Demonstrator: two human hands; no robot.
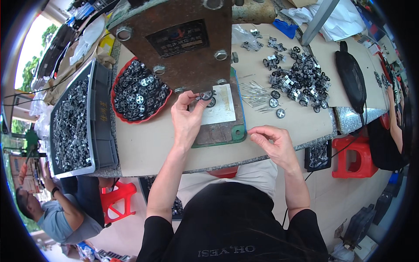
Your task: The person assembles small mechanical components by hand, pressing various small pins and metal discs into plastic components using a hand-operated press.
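My left hand pinches a small black toy wheel with silver spokes, just over the white plate of the press. A second wheel shows partly under it; whether the two are joined I cannot tell. To the right of the green press base, my right hand is closed, thumb against forefinger. Anything thin between those fingertips is too small to make out. Beyond it lie thin metal axles, some with a wheel on one end.
The brown press body rises ahead. At left stand a red scalloped bowl of wheels and a grey crate of small dark parts. Wheeled assemblies are heaped at right, near a black mesh-covered object. Other people sit at both sides.
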